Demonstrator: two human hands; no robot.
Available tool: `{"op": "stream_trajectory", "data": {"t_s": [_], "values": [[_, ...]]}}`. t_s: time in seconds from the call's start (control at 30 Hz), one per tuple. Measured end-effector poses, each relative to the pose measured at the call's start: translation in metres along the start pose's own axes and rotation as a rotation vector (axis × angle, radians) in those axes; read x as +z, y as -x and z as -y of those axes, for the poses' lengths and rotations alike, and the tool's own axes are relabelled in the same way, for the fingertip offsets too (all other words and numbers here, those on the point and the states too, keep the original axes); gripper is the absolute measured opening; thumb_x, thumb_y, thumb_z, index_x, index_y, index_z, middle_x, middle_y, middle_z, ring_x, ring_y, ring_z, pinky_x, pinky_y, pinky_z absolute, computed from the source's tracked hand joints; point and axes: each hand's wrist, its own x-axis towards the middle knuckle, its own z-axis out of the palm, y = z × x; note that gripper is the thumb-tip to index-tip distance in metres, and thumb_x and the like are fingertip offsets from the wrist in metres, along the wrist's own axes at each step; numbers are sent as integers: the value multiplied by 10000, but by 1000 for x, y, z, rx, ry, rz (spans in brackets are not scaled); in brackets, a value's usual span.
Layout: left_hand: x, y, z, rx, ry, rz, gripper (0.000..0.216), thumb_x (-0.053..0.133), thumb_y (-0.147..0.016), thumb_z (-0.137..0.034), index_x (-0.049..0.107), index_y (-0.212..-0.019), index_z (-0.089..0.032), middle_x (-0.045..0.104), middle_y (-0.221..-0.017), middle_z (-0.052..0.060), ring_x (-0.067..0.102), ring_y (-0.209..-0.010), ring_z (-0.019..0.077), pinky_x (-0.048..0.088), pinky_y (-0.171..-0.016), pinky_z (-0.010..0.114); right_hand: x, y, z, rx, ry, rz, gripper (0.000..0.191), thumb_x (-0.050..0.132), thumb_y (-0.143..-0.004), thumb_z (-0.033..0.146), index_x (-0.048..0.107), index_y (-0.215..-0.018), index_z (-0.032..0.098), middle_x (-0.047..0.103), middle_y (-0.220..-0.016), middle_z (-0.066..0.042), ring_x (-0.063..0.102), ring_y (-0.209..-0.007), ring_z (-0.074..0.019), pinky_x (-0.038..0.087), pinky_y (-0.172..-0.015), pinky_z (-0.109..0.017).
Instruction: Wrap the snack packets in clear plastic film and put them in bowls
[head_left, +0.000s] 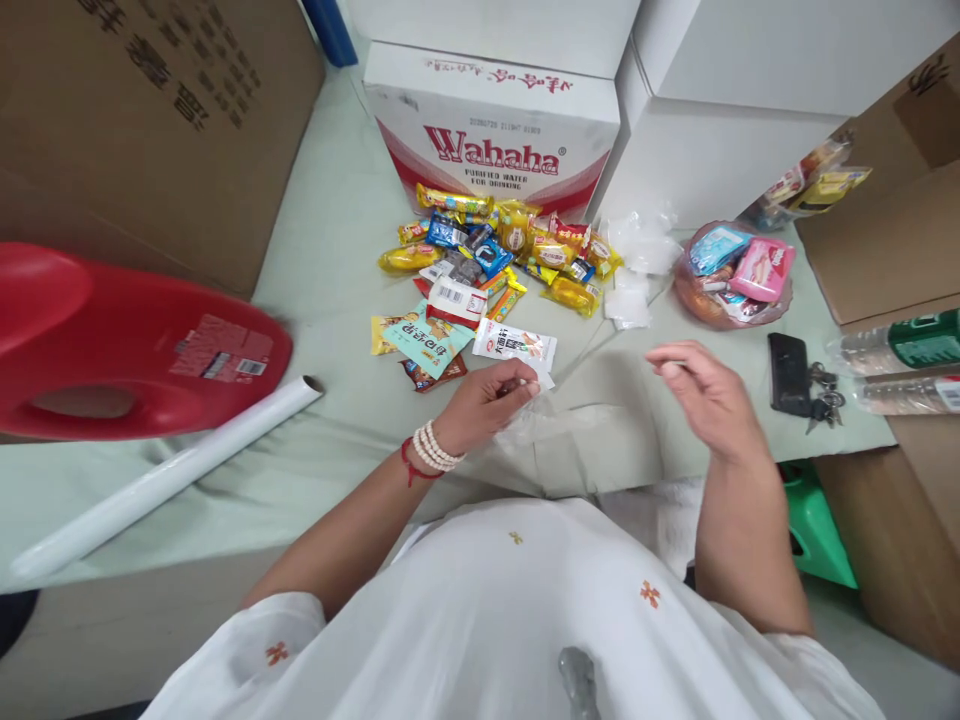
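Note:
My left hand, with a beaded bracelet on its wrist, is closed in a pinch on a thin clear plastic bag that trails over the cloth to its right. Just beyond its fingers lies a white snack packet. My right hand is raised to the right, apart from the bag, with thumb and fingers pressed together. What sits between them, if anything, is too small to tell. Past both hands spreads a pile of wrapped snacks, with a light green packet at its near side.
A Wahaha water carton stands behind the pile. To the right are a pink bowl of snacks, crumpled clear plastic, a black phone and keys. A red jug and a white roll lie left.

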Motion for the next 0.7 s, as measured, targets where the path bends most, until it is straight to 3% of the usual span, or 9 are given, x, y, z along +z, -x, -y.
{"op": "stream_trajectory", "data": {"t_s": [0.1, 0.17, 0.2, 0.33, 0.47, 0.57, 0.7], "values": [[9, -2, -11, 20, -23, 116, 380, 770, -843, -551, 660, -820, -188, 421, -557, -70, 345, -447, 61, 247, -417, 209, 45, -12, 25, -67, -267, 361, 382, 808, -824, 523, 762, -1107, 269, 716, -1084, -58, 641, -1093, -238, 499, -1012, -375], [7, -4, -12, 13, 54, 85, 390, 778, -836, -564, 669, -854, -190, 441, -555, -71, 346, -437, 59, 252, -414, 208, 76, -14, 25, 23, -450, 531, 371, 830, -800, 527, 764, -1031, 244, 704, -926, -20, 637, -904, -190, 526, -861, -314], [4, -6, -11, 3, 130, 32, 404, 776, -834, -581, 672, -885, -194, 469, -567, -68, 347, -430, 58, 254, -405, 206, 88, -12, 22, 83, -520, 549, 351, 819, -811, 533, 759, -972, 227, 677, -846, -1, 601, -798, -157, 507, -768, -273], [-14, -6, 8, -122, 550, -188, 487, 692, -870, -650, 694, -1015, -185, 675, -785, 15, 531, -533, 92, 408, -456, 211, 117, -2, 7, 285, -714, 283, 349, 815, -819, 536, 708, -823, 203, 576, -708, 32, 456, -625, -95, 380, -593, -210], [-11, 1, 37, -314, 839, -125, 431, 650, -893, -557, 729, -989, -144, 723, -898, 100, 648, -704, 165, 495, -552, 258, 129, 3, 5, 493, -899, 8, 407, 863, -726, 552, 644, -828, 225, 540, -676, 46, 419, -564, -100, 375, -539, -222], [9, 5, 55, -342, 853, -50, 322, 729, -820, -443, 741, -961, -155, 729, -947, 104, 642, -757, 175, 479, -565, 255, 138, 4, 8, 549, -913, -94, 433, 851, -715, 560, 583, -825, 238, 515, -661, 59, 399, -542, -105, 380, -525, -231], [34, 1, 57, -207, 636, -143, 334, 885, -701, -372, 745, -950, -200, 737, -989, 38, 644, -884, 173, 516, -729, 273, 146, 8, 12, 372, -684, -122, 360, 751, -850, 548, 589, -822, 227, 545, -724, 40, 461, -630, -115, 418, -606, -234]]}}
